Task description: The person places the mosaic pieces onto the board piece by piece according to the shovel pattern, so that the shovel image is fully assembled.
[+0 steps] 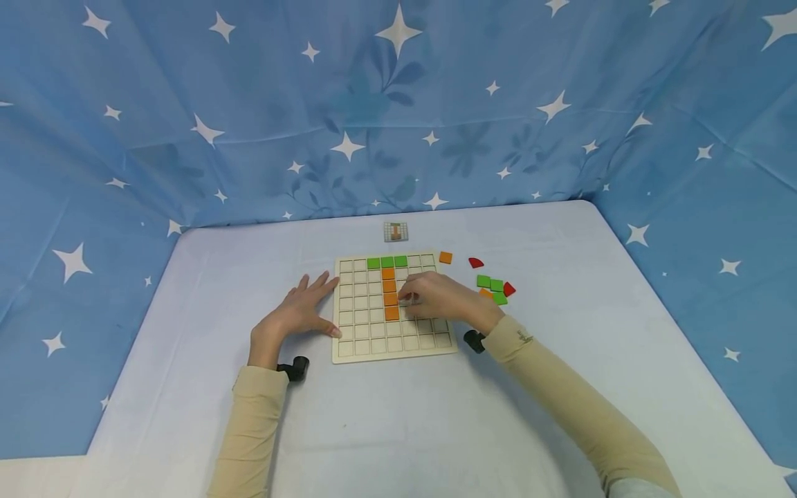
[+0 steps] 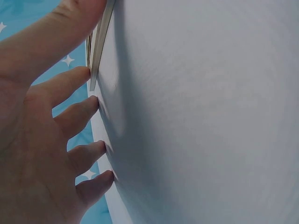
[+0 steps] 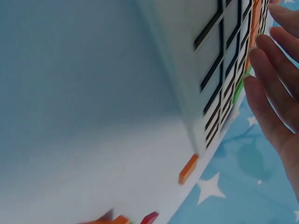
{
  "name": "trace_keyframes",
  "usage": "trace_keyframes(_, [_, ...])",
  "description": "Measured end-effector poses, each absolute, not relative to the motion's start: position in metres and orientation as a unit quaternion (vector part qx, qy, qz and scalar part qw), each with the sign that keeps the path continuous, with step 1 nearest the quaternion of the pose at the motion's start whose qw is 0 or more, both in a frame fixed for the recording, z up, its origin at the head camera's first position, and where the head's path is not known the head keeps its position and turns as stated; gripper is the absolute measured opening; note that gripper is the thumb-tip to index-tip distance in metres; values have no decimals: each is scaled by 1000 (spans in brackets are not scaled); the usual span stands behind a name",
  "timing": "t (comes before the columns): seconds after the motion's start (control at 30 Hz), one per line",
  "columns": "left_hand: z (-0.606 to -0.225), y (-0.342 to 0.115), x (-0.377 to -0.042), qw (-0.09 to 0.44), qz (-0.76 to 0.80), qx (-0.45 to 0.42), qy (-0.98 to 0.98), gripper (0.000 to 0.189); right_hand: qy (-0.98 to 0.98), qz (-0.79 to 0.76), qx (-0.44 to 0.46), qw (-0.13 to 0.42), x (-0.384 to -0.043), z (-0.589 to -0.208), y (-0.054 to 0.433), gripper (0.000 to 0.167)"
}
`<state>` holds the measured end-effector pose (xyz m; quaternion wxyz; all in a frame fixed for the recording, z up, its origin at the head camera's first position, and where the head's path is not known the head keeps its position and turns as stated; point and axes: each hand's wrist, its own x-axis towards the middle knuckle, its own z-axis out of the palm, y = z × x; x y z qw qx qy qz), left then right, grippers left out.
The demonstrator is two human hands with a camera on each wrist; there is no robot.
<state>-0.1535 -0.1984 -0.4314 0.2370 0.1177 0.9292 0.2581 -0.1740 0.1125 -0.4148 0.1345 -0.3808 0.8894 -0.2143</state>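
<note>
A pale grid board [image 1: 361,348] lies on the table, with three green square tiles [image 1: 387,262] in its top row. Below the middle one runs a column of several orange square tiles [image 1: 390,299]. My left hand [image 1: 299,309] is spread at the board's left side, thumb and index fingertip touching its edge; the other fingertips rest on the tablecloth in the left wrist view. Over the board, my right hand [image 1: 436,294] has its fingertips just right of the orange column. Its fingers [image 3: 268,100] look loosely bent, and no tile shows between them.
A small patterned card [image 1: 396,232] lies behind the board. To the right are a loose orange tile [image 1: 445,257], a red quarter-round piece [image 1: 476,263], and a cluster of green tiles [image 1: 496,285] with another red piece [image 1: 509,289] and an orange one. A starry blue curtain [image 1: 349,90] surrounds the white table.
</note>
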Motion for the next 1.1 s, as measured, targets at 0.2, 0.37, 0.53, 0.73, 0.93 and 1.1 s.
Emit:
trace_keyframes(0.2, [-432, -198, -153, 235, 260, 121, 929, 118, 896, -253, -342, 127, -180, -417, 128, 20])
trace_keyframes(0.37, [-432, -199, -152, 234, 259, 126, 929, 117, 893, -296, -325, 101, -189, -421, 143, 19])
trace_keyframes(0.53, [-433, -198, -153, 235, 261, 125, 928, 118, 904, -314, -271, 101, -198, -425, 154, 22])
trace_keyframes(0.73, [-433, -199, -153, 236, 261, 125, 928, 118, 918, -326, -204, 94, -211, -429, 164, 23])
trace_keyframes(0.93, [-432, -199, -153, 236, 259, 120, 929, 118, 921, -351, -140, 91, -221, -431, 166, 24])
trace_keyframes(1.1, [-433, -199, -154, 240, 258, 117, 929, 118, 927, -354, -93, 83, -226, -432, 166, 27])
